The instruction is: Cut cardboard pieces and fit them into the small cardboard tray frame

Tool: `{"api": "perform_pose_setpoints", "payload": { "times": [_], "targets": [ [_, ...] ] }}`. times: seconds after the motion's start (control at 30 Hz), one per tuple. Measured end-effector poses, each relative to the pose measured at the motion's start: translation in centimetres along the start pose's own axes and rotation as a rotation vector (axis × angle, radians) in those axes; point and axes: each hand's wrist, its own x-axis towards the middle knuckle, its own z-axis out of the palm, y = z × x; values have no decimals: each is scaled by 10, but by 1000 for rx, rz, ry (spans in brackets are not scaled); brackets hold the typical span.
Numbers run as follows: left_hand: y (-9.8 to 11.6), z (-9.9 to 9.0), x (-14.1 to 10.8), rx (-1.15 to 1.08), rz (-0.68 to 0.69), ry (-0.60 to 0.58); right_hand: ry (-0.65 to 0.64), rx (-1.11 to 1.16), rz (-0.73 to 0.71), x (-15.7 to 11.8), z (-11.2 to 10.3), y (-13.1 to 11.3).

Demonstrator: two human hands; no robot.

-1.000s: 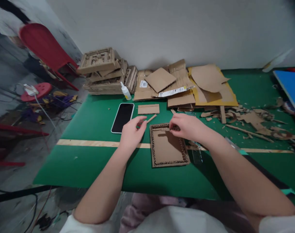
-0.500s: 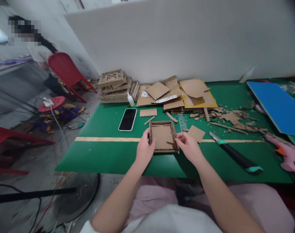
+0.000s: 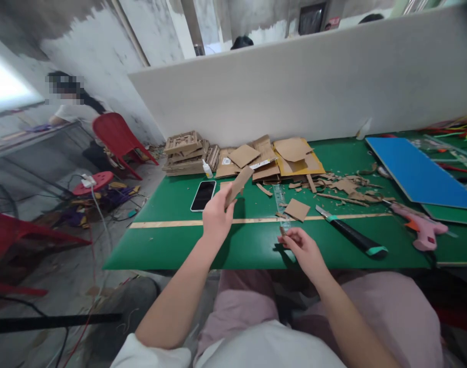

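Left hand [image 3: 217,213] curls round a tilted cardboard piece [image 3: 241,183] — probably light, stiff, best held by its edges; right hand [image 3: 304,249] pinches a scrap [image 3: 282,231].

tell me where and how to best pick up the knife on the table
The middle of the knife's black handle looks best, coming down from above on the person's near right side. The knife lies flat, its handle end toward that side and its silvery blade end pointing away to the left, so this should keep fingers clear of the blade.
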Motion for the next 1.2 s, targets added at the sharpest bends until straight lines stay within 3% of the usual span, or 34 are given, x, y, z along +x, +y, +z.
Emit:
{"api": "perform_pose_setpoints", "payload": {
  "times": [0.07,0.17,0.3,0.6,0.73,0.87,0.97,1.03,1.1,1.2],
  "targets": [
    [-2,6,-4,135,159,-148,43,24,21,-20,-8,3],
    [-8,19,-13,163,236,-277,105,58,56,-44,-21,7],
    [-20,21,-16,192,199,-236,180,120,109,-59,-39,9],
    [-26,-9,0,211,217,-100,302,148,177,-80,-64,23],
    [-26,-19,-8,157,182,-26,281,132,234,-93,-62,27],
    [-34,-33,-17,122,128,-68,285,106,241,-106,-49,21],
    [-41,-44,-17,112,-7,37,274,100,236,-110,-40,14],
    [-41,-42,-15,-42,-233,169,227,113,247,-104,-36,8],
    [-33,-29,-13,-352,-456,244,179,138,221,-89,-31,-2],
    [-8,5,-19,-866,-719,192,123,165,98,-51,-18,-19]
  ]
}}
